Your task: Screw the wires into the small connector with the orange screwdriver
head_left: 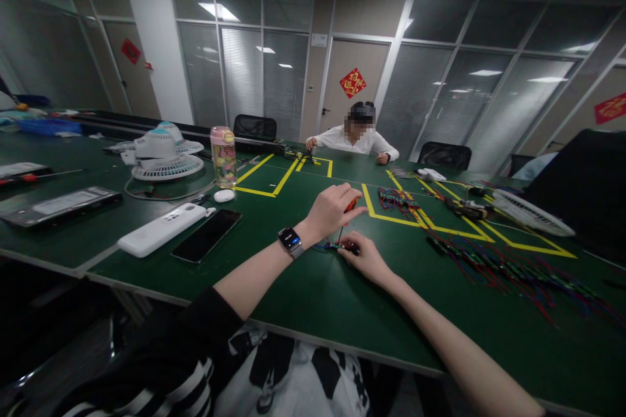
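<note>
My left hand point(328, 210), with a watch on its wrist, is closed around the red-orange handle of a screwdriver point(351, 203). The screwdriver stands nearly upright, its thin shaft pointing down at a small electronic part with wires point(333, 245) on the green table point(293, 300). From the other side, my right hand point(368, 259) pinches that part with fingertips close to the shaft. Whether the tip touches a screw is too small to make out.
To the left lie a dark phone point(207, 236), a white power bank point(161, 229), a bottle point(223, 156) and a fan point(166, 155). Bundles of wired parts point(508, 270) spread across the right, near yellow tape outlines point(396, 218). A person point(353, 137) sits opposite.
</note>
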{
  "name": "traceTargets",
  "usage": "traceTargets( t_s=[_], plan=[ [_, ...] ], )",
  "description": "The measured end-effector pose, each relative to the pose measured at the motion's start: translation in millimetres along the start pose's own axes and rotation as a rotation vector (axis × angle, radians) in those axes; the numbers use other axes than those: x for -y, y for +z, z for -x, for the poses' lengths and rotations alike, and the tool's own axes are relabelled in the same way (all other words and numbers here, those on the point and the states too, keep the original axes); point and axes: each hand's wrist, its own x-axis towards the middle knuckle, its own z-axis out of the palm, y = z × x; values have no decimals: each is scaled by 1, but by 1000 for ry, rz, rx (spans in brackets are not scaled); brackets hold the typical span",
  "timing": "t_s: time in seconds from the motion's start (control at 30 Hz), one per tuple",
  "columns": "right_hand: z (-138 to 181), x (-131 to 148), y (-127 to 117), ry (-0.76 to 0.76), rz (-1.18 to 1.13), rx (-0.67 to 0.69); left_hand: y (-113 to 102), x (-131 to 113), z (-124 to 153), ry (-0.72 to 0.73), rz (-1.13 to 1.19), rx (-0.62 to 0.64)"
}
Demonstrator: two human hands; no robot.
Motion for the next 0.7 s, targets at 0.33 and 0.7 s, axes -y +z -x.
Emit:
traceTargets(
  t_s=[0.33,0.7],
  plan=[
    [0,2,-1,4,2,9,11,7,-6,-301,623,-97],
    [-2,-3,-2,30,15,13,6,5,-4,-299,559,-121]
  ],
)
